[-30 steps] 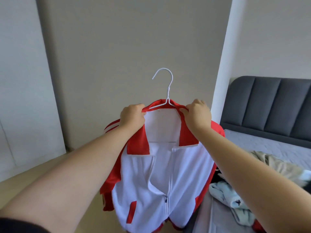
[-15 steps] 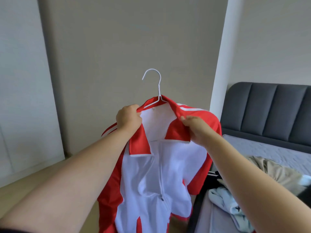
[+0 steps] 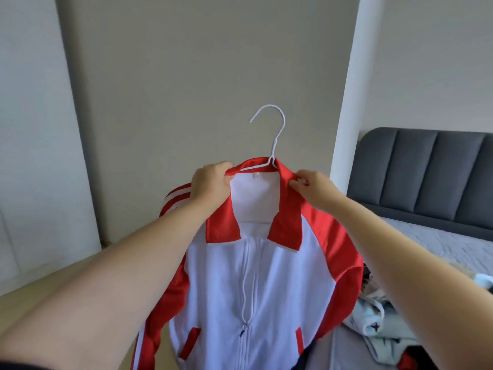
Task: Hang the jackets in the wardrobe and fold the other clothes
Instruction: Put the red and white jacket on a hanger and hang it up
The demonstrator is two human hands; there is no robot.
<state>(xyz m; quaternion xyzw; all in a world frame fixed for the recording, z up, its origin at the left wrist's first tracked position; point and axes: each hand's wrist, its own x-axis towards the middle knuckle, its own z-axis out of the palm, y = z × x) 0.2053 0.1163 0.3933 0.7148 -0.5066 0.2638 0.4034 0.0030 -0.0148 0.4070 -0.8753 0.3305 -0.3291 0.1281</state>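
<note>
A red-and-white zip jacket [image 3: 266, 276] hangs on a white wire hanger [image 3: 274, 134], held up in front of me at chest height. My left hand [image 3: 210, 182] grips the left side of the red collar and the shoulder under it. My right hand [image 3: 310, 185] pinches the right side of the collar. The hanger's hook stands free above the collar, pointing left. The zip is closed up to the chest and the collar lies folded open.
A beige wall panel [image 3: 200, 76] fills the view behind the jacket, with white wardrobe doors [image 3: 32, 129] to the left. At right is a bed [image 3: 440, 244] with a dark grey padded headboard; a pile of other clothes [image 3: 378, 324] lies on it.
The jacket has swung back to face me squarely with both sleeves hanging at its sides. My right hand has moved up from the collar's lower flap to its top edge.
</note>
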